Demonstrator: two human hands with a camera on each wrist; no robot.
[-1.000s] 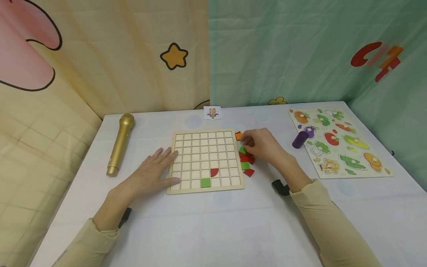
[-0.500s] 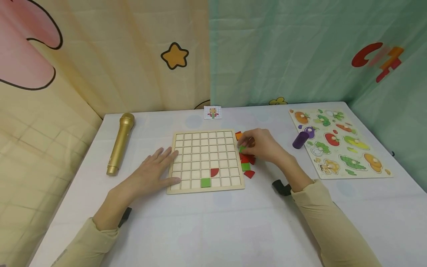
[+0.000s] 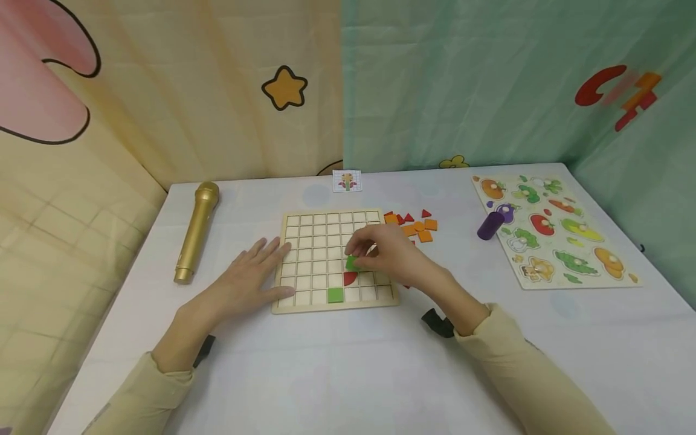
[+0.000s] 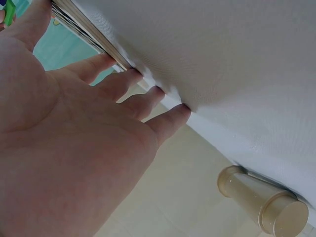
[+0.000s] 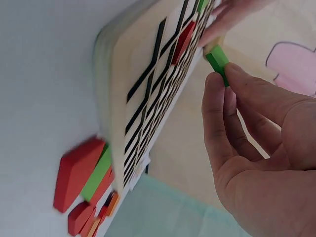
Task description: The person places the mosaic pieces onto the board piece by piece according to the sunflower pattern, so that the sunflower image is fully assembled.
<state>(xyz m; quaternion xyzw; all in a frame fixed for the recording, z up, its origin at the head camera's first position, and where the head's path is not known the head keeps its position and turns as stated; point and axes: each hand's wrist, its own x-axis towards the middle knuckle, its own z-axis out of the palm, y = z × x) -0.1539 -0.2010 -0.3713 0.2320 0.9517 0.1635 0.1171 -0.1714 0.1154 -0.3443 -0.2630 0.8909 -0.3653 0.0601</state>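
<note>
Nearest: two sleeves (image 3: 508, 338) reaching in over the white table (image 3: 326, 374). Gridded board (image 3: 337, 309) lies flat ahead, with a green square (image 3: 335, 295) in the middle cell of its near row. Red quarter-round (image 3: 350, 278) sits one row farther, one column right. Left hand (image 3: 247, 278) is flat, fingers straight and spread, thumb and at least one finger over the board's left edge; no grip on anything. Right hand (image 3: 388, 251) comes in from the right, thumb and fingertips pinching a green tile (image 3: 351, 264), gap no wider than the tile. Key relation: tile is at the right hand's fingertips, left of the palm, over the board and just beyond the red quarter-round in the head view. Right wrist view has it raised off the grid, apart from the surface, edge-on and tilted. Fingers cover part of it, so can't call a long axis or the exact cell below. Right hand is clearly the nearer one; left is across the grid. By the board's right edge: loose orange pieces (image 3: 425, 236) and red triangles (image 3: 426, 213). Gold mic (image 3: 198, 232) far left; purple cylinder (image 3: 490, 226) right, beside the veg puzzle (image 3: 592, 284). Beyond the board, pattern card (image 3: 347, 180), then curtain (image 3: 435, 78).
</note>
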